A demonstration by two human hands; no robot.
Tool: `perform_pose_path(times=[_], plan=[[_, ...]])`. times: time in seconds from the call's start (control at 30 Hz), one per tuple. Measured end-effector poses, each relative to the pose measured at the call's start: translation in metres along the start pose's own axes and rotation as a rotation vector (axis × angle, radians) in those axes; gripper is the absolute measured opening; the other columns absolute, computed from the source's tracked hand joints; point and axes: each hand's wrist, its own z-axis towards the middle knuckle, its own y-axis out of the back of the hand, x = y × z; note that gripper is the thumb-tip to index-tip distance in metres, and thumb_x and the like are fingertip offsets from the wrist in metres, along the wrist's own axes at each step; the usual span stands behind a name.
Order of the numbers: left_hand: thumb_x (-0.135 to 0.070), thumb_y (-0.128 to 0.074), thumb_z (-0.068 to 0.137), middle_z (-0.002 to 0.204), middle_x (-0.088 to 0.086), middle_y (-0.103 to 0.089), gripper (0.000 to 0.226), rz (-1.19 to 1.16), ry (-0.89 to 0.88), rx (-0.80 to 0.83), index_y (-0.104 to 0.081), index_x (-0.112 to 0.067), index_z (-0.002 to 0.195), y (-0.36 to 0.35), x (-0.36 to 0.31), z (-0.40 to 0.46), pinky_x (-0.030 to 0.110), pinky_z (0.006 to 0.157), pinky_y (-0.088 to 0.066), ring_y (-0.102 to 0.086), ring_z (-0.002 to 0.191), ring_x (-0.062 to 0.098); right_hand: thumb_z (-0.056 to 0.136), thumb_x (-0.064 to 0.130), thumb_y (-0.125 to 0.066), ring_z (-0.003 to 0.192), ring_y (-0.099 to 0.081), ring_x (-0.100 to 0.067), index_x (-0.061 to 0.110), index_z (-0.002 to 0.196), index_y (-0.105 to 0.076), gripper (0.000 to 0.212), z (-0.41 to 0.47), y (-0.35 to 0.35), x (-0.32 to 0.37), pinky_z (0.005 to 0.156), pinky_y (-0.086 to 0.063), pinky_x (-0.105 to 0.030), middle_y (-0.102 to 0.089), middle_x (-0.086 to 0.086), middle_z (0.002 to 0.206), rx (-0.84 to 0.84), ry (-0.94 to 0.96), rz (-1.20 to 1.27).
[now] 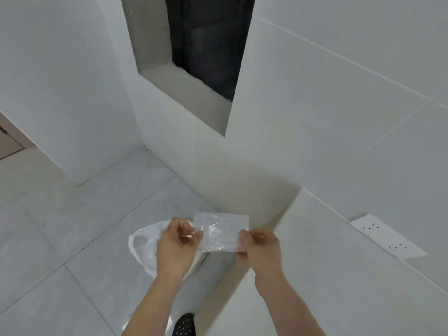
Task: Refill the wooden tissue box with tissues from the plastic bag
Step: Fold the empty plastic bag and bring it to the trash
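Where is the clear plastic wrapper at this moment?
In the head view, the clear plastic wrapper is low in the centre, held in the air between the left hand and right hand, above the white plastic bag.

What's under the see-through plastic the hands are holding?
Below the clear plastic piece, partly hidden by the left hand, a white plastic bag lies on the floor. Its contents are hidden.

A clear, flat plastic packet [221, 232] is held up between the left hand [178, 246], at its left edge, and the right hand [260, 251], at its right edge. Below and left of the hands, a white plastic bag [145, 246] lies on the pale tiled floor [72, 238]. A white wall socket plate [385, 236] sits on the wall at right. A recessed wall opening [191, 61] lies far, behind the hands. A black perforated shoe [184, 324] is near, between the forearms.
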Motion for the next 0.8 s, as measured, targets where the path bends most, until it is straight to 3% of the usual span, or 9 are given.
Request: perform_pose_path(times=[0.07, 0.17, 0.33, 0.5, 0.67, 0.8], plan=[[-0.02, -0.079, 0.079, 0.08, -0.015, -0.071, 0.021, 0.006, 0.054, -0.013, -0.063, -0.034, 0.077, 0.013, 0.018, 0.021, 0.056, 0.08, -0.06, -0.075, 0.078, 0.028, 0.092, 0.014, -0.073, 0.067, -0.07, -0.021, 0.008, 0.09, -0.063, 0.012, 0.01, -0.029, -0.01, 0.061, -0.064, -0.034, -0.073, -0.015, 0.093, 0.013, 0.011, -0.055], [-0.019, -0.077, 0.083, 0.084, -0.015, -0.073, 0.016, 0.061, 0.095, -0.06, -0.069, -0.033, 0.08, 0.025, 0.041, 0.045, 0.038, 0.083, -0.057, -0.073, 0.088, 0.018, 0.092, 0.026, -0.072, 0.082, -0.075, -0.023, 0.021, 0.094, -0.067, 0.008, 0.026, -0.067, -0.027, 0.076, -0.066, -0.047, -0.073, -0.005, 0.098, 0.021, 0.032, -0.19], [-0.021, -0.072, 0.088, 0.094, -0.014, -0.074, 0.015, 0.135, 0.172, -0.068, -0.071, -0.034, 0.096, 0.035, 0.083, 0.083, 0.022, 0.069, -0.046, -0.069, 0.085, 0.007, 0.096, 0.036, -0.064, 0.093, -0.071, -0.015, 0.03, 0.119, -0.066, 0.023, 0.053, -0.115, -0.056, 0.09, -0.062, -0.047, -0.07, 0.008, 0.112, 0.171, 0.024, -0.419], [-0.023, -0.065, 0.093, 0.102, -0.005, -0.074, 0.023, 0.222, 0.257, -0.021, -0.068, -0.027, 0.116, 0.033, 0.125, 0.12, 0.029, 0.08, -0.043, -0.065, 0.087, 0.012, 0.102, 0.023, -0.058, 0.12, -0.062, -0.018, 0.02, 0.139, -0.058, 0.037, 0.089, -0.152, -0.089, 0.097, -0.045, -0.024, -0.063, -0.002, 0.136, 0.291, 0.015, -0.633], [-0.032, -0.055, 0.098, 0.124, -0.005, -0.068, 0.032, 0.311, 0.316, 0.024, -0.062, -0.026, 0.129, 0.026, 0.167, 0.159, 0.033, 0.09, -0.047, -0.065, 0.103, 0.016, 0.098, 0.033, -0.064, 0.136, -0.052, -0.021, 0.019, 0.146, -0.053, 0.051, 0.129, -0.19, -0.126, 0.114, -0.043, -0.035, -0.053, -0.005, 0.149, 0.366, -0.115, -0.657], [-0.036, -0.05, 0.1, 0.133, 0.0, -0.063, 0.04, 0.325, 0.358, 0.067, -0.055, -0.026, 0.138, 0.02, 0.199, 0.191, 0.033, 0.092, -0.042, -0.061, 0.106, 0.017, 0.096, 0.042, -0.063, 0.13, -0.059, -0.028, 0.023, 0.153, -0.044, 0.063, 0.156, -0.215, -0.155, 0.113, -0.048, -0.044, -0.047, -0.002, 0.154, 0.413, -0.223, -0.624]])
